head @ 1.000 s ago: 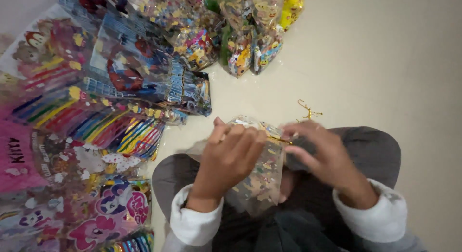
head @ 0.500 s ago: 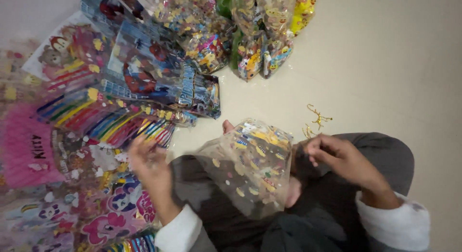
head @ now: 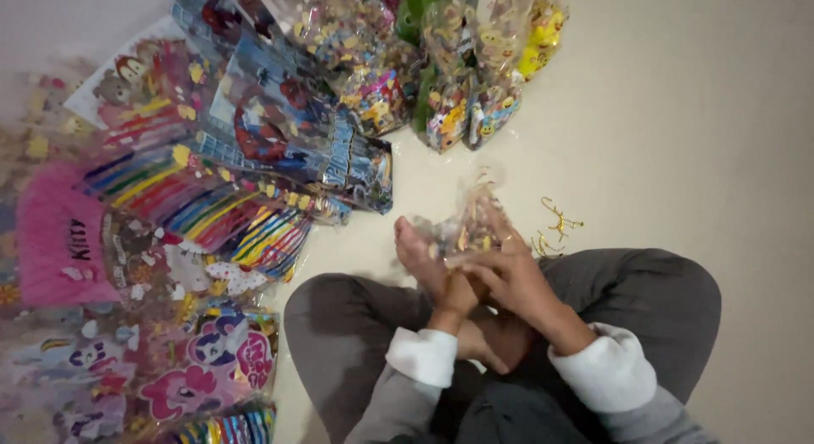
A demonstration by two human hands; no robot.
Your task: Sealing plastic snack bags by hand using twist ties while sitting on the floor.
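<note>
1. Nearest the camera, the person sits cross-legged in grey trousers [head: 661, 300] on a pale floor [head: 704, 139], white cuffs showing at both wrists.
2. The left hand [head: 454, 296] and right hand [head: 509, 274] meet over the lap, just in front of a bare foot [head: 417, 253].
3. Both hands close on a clear patterned bag [head: 471, 223], bunched small between them; the right grip wraps its lower part, while the left grip is partly hidden under the right hand, and its fingers seem curled on the bag.
4. The bag's top edge sticks up past the fingers toward the floor beyond, blurred.
5. Just right of the bag, a few gold twist ties [head: 555, 223] lie loose on the floor, close to the right knee.
6. To the left, a fan of colourful cartoon gift bags [head: 195, 206] lies flat, its near edge close beside the left knee; a pink one [head: 59, 240] lies at the far left.
7. Further out, a blue-and-red printed bag [head: 288, 130] overlaps that pile.
8. Farthest, filled clear treat bags [head: 458, 88] stand clustered at the top edge.
9. Open floor stretches to the right and behind the ties.
</note>
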